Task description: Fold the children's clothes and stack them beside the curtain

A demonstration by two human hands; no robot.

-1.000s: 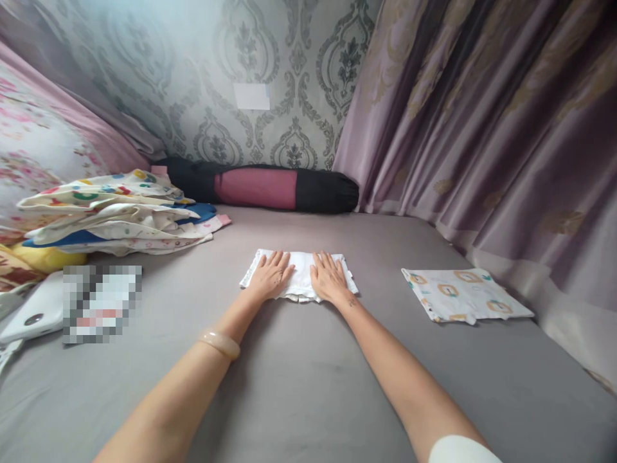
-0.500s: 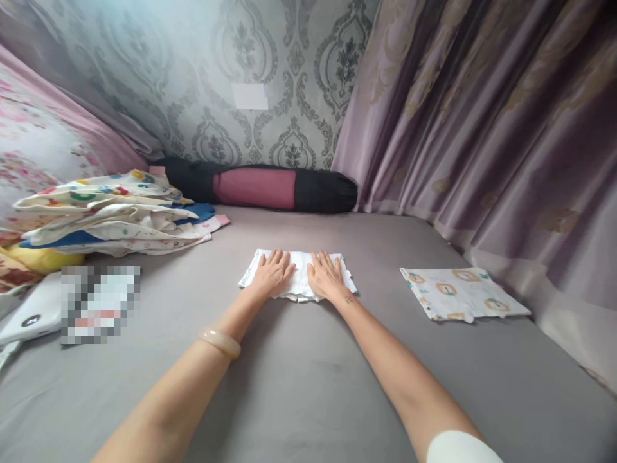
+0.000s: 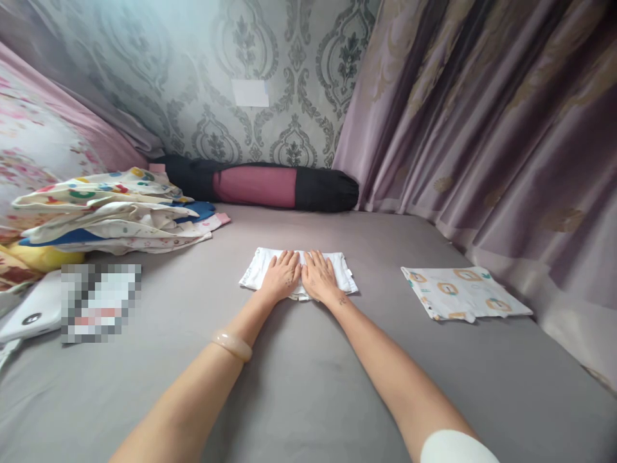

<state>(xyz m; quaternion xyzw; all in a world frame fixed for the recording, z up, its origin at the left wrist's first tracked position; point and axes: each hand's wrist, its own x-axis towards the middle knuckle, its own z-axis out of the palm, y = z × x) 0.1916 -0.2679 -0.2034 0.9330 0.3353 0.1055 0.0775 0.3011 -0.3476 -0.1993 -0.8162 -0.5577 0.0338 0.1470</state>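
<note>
A folded white garment with a faint print [image 3: 254, 270] lies on the grey bedsheet in front of me. Flat on its middle rests my left hand [image 3: 282, 278], fingers stretched out. My right hand [image 3: 319, 276] lies flat right beside it, also with straight fingers, pressing on the cloth. The two hands nearly meet. Parts of the garment under my palms are hidden; its left and right ends show. Off to the right lies another folded cloth piece with orange and green print [image 3: 465, 294], apart from my hands.
A heap of printed baby clothes [image 3: 116, 215] is at the left. Near it are a white device with a cable [image 3: 33, 315] and a pixelated flat object [image 3: 101, 305]. A black and maroon roll [image 3: 255, 186] lies along the wall. Purple curtains [image 3: 463, 128] hang at the right.
Both hands have slid inward over the garment toward each other, narrowing the gap between them. The garment stays in place.
</note>
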